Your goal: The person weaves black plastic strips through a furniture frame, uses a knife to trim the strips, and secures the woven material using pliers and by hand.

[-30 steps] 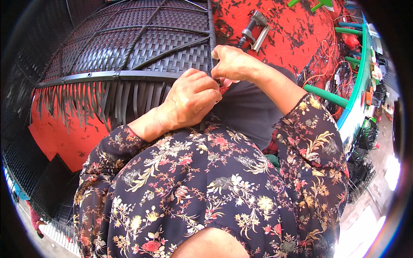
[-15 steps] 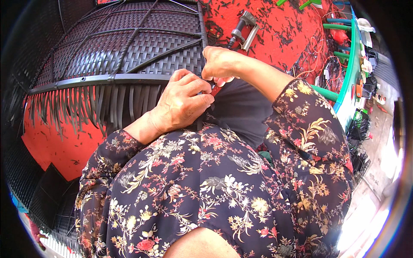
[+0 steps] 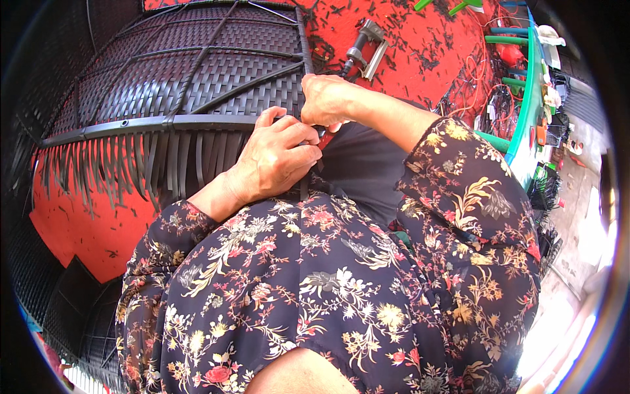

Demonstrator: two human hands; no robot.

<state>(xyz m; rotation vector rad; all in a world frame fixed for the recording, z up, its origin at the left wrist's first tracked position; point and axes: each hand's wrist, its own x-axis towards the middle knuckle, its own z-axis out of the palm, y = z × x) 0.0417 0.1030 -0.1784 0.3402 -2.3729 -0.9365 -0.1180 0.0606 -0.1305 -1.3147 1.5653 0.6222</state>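
A black woven wicker panel (image 3: 243, 92) on a dark frame lies before me, with loose flat strips (image 3: 138, 161) hanging in a fringe from its near rail. At the rail's right end, my left hand (image 3: 279, 156) is closed, knuckles up, its fingertips pinching something mostly hidden. My right hand (image 3: 326, 98) is closed just beyond it, at the panel's right corner. Between the two hands a small red piece (image 3: 326, 139) shows, perhaps a tool's handle. What each hand grips is covered by the fingers.
A grey and black air-powered staple gun (image 3: 364, 46) lies on the red floor covering (image 3: 420, 39) beyond my right hand, among black strip scraps. A green-edged rack (image 3: 528, 105) stands at the right, with tangled orange cord (image 3: 482, 72) beside it. Dark wicker pieces (image 3: 72, 302) stand at lower left.
The whole view has shifted slightly. Both hands stay close together at the panel's corner; my right hand has come slightly nearer my left, and the grips look the same.
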